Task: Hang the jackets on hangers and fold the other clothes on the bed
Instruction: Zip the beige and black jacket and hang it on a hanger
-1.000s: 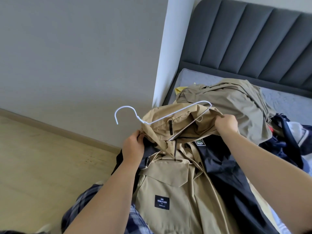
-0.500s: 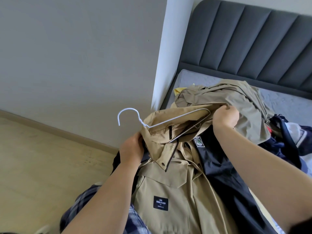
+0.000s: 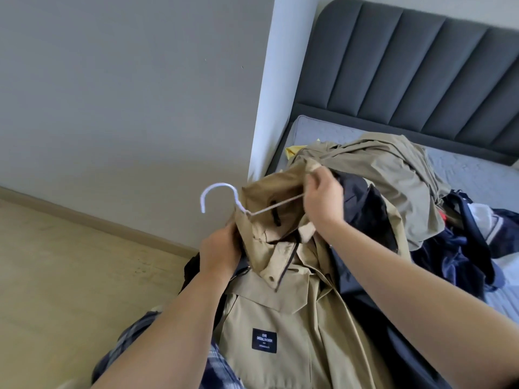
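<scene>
One grey bed [image 3: 318,133] bears heaped clothes [image 3: 390,167] beside wooden floor [image 3: 70,270]

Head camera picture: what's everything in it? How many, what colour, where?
hanger: one, white, poking from the jacket's neck
khaki jacket: one, tan, held up in front
olive garment: one, heaped on the bed behind
dark clothes: pile, navy and black, bed's right side
yellow cloth: one, peeking out behind the heap
mattress: one, grey
headboard: one, dark grey, top right
wall: grey, left
floor: pale wood, left
checked trousers: blue, bottom
hands: two; left hand grips the jacket's collar, right hand pinches its fabric by the hanger
</scene>
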The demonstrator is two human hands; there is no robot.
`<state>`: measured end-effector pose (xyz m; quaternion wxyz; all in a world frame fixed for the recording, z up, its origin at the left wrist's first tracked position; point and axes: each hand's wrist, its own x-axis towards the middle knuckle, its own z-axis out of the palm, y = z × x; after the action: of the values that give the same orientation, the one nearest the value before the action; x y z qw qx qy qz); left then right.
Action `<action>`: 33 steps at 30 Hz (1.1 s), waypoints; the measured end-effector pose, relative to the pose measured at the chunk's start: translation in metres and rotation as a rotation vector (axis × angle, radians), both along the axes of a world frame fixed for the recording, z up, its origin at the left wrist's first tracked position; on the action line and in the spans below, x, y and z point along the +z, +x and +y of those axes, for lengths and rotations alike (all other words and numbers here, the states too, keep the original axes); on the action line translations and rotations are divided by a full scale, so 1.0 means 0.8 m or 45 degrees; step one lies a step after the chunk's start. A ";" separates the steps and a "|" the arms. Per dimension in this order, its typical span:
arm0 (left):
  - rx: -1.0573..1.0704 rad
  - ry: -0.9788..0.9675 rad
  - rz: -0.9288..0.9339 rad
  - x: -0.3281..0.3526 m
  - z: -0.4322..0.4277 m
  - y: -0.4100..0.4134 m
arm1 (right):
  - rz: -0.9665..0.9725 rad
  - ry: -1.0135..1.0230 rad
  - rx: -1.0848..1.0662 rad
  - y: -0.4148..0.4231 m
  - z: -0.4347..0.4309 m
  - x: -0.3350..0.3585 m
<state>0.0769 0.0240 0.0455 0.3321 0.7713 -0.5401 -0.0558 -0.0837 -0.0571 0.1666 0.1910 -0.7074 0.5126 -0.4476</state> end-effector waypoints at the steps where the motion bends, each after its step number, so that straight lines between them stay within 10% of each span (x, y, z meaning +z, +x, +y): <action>1: -0.035 0.050 -0.042 -0.001 -0.001 -0.007 | 0.035 0.019 0.138 0.011 0.012 -0.003; 5: -0.050 0.165 -0.089 -0.011 0.002 -0.031 | 0.071 0.104 0.428 0.048 0.034 -0.002; 9: 0.173 -0.107 0.380 0.003 0.002 -0.010 | 0.007 0.168 0.191 0.033 0.014 0.011; 13: 0.139 -0.223 0.593 0.016 0.009 0.000 | 0.449 0.185 0.152 0.008 0.017 -0.007; 17: -0.045 -0.075 0.539 0.019 0.010 -0.015 | 0.798 0.367 0.718 0.013 0.056 -0.024; 21: -0.107 -0.044 0.849 0.017 0.012 -0.017 | 0.559 0.186 0.754 0.011 0.076 -0.026; 25: -0.121 -0.215 0.634 0.021 0.015 -0.009 | 0.590 -0.569 0.227 -0.001 0.043 -0.017; 30: -0.168 -0.288 0.414 0.012 0.012 -0.011 | 1.299 -0.203 0.247 -0.008 0.007 -0.048; 33: -0.136 -0.290 0.395 0.013 0.013 -0.011 | 1.188 -0.120 0.287 -0.001 0.005 -0.056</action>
<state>0.0681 0.0341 0.0557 0.4930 0.6810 -0.5255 -0.1303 -0.0843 -0.0529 0.1216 -0.0444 -0.8917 0.4429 -0.0817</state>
